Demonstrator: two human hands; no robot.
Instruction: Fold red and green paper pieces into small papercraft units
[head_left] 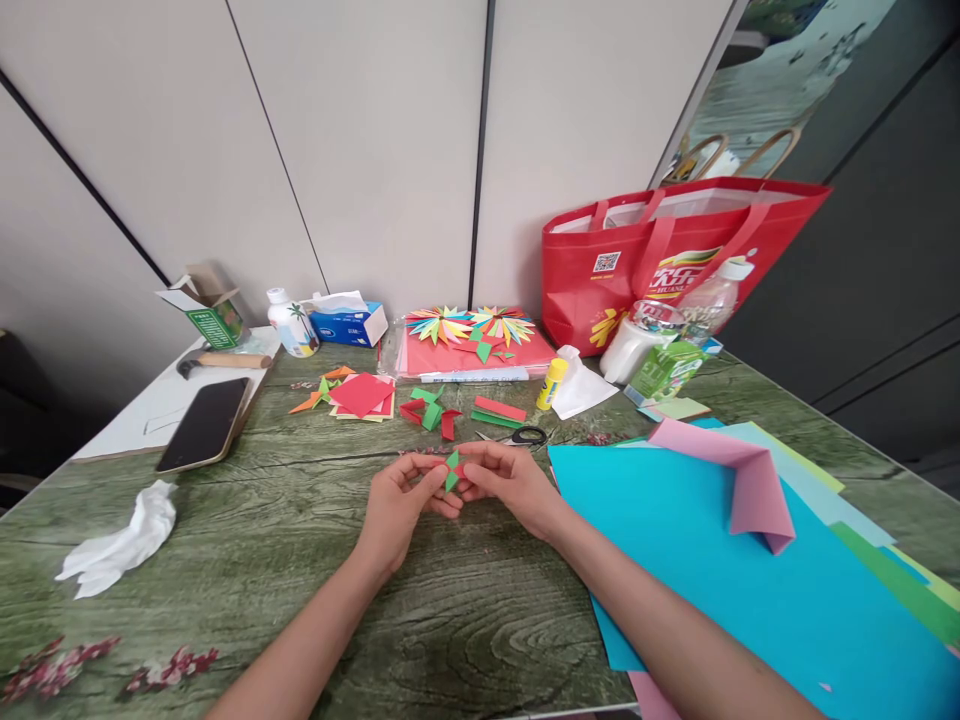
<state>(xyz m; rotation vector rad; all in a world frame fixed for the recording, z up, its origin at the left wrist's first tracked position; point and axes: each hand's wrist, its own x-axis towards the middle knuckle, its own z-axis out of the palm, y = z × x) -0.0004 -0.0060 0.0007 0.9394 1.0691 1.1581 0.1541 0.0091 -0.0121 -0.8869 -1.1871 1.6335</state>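
Between my two hands is a small red and green folded paper piece (452, 472), held up over the table. My left hand (403, 498) pinches its left side with thumb and fingers, and my right hand (510, 482) pinches the right side. The fingers cover much of its red parts. Just beyond my hands lie several red and green folded paper pieces (430, 414), red and green folded strips (499, 411) and black-handled scissors (528, 436). Square red paper sheets (365, 394) are stacked to the left of those.
Blue paper (675, 540) with a pink folded sheet (757, 495) covers the right side. A glue stick (552, 384), paper pinwheels (439, 326) and a red bag (600, 270) stand or lie farther back. At left are a phone (204, 425), a hammer (225, 361) and crumpled tissue (124, 540).
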